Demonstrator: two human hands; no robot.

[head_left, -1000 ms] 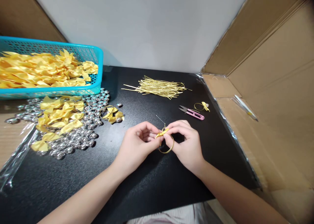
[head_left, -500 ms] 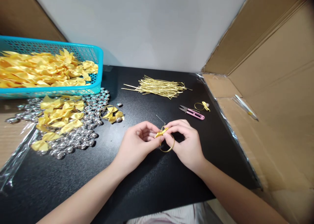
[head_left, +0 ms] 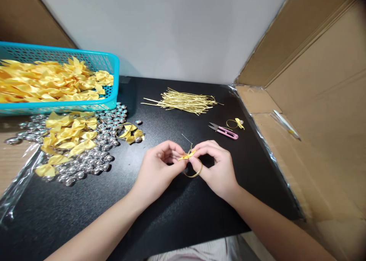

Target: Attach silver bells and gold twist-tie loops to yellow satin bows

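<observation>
Between the fingertips of both hands, above the black tabletop, is a small yellow ribbon bow [head_left: 186, 156]. My left hand [head_left: 160, 164] pinches its left side between thumb and forefinger. On the other side, my right hand [head_left: 215, 164] is closed on the bow with thumb and fingertips. A gold cord [head_left: 195, 174] curves in a loop below the bow, beside my right thumb. Thin and light, a needle-like piece [head_left: 187, 138] sticks out up and left from behind the bow. The fingers hide how cord and bow are joined.
A blue basket [head_left: 117, 78] of yellow bows stands at the back left. Nearby lie silver beads [head_left: 82, 165] and loose bows [head_left: 73, 133]. Gold cords [head_left: 187, 102] lie behind my hands, pink snips [head_left: 224, 131] and a finished-looking bow [head_left: 239, 124] to the right. White tweezers [head_left: 287, 125] rest on cardboard.
The bow has tilted slightly between my fingers and now looks flatter. The cord loop has shifted a little left. Both hands stay nearly in place.
</observation>
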